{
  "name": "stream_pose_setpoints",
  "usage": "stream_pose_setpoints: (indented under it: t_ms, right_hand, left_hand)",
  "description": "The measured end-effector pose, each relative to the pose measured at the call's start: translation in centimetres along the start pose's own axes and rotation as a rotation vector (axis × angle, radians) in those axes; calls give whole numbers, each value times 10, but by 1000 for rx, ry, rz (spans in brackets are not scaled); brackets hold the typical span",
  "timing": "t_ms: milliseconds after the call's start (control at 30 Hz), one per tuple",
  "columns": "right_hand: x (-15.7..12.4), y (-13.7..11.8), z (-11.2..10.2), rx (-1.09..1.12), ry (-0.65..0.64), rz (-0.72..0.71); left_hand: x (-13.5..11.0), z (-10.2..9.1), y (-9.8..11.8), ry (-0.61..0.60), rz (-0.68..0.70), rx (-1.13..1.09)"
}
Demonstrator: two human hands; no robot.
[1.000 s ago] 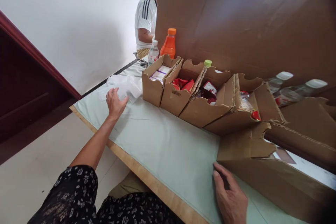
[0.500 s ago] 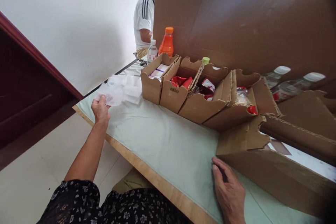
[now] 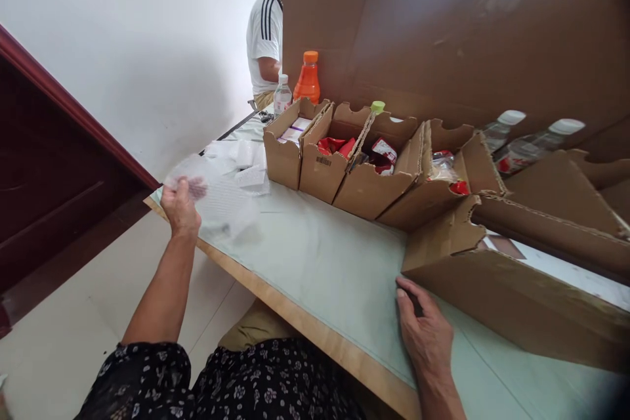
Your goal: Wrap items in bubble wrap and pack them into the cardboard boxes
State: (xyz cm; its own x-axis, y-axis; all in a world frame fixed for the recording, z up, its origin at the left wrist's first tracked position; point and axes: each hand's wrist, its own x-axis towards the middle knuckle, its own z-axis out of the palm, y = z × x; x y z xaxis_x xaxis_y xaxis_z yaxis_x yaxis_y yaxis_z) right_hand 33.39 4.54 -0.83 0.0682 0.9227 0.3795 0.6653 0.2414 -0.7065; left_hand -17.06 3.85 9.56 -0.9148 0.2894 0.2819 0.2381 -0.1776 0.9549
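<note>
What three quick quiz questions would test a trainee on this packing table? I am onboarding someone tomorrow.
1. What does the left hand hold?
2. True or false: the right hand rests beside the nearest cardboard box.
3. Which bottle has an orange cap: the orange bottle or the small clear bottle?

Key
1. A clear plastic bag, lifted off the table.
2. True.
3. The orange bottle.

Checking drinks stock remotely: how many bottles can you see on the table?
5: orange bottle, small clear bottle, green cap behind the boxes, two white-capped bottles at right. More may be hidden.
</note>
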Motion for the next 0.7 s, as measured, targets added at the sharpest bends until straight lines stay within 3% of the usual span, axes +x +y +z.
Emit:
stream_pose_setpoints:
  t_ms: [100, 200, 300, 400, 467, 567, 700]
  right_hand:
    - [0, 2, 1, -2, 11, -19]
    - [0, 4, 2, -12, 16, -32]
    - [-1, 6, 3, -26, 16, -39]
    - [-1, 8, 3, -27, 16, -47]
    - [0, 8, 3, -34, 20, -54]
    - [0, 7, 2, -52, 15, -78]
    - [1, 5, 1, -58, 15, -95]
  left_hand:
    - [38, 9, -2, -9, 18, 154]
    - [54, 22, -3, -68, 74, 317]
    - [40, 39, -10, -183, 194, 441]
    - [13, 58, -25, -483, 347, 562]
    - [3, 69, -37, -585, 339, 552]
    - [6, 76, -47, -514, 218, 452]
    - [31, 60, -44, -405, 160, 363]
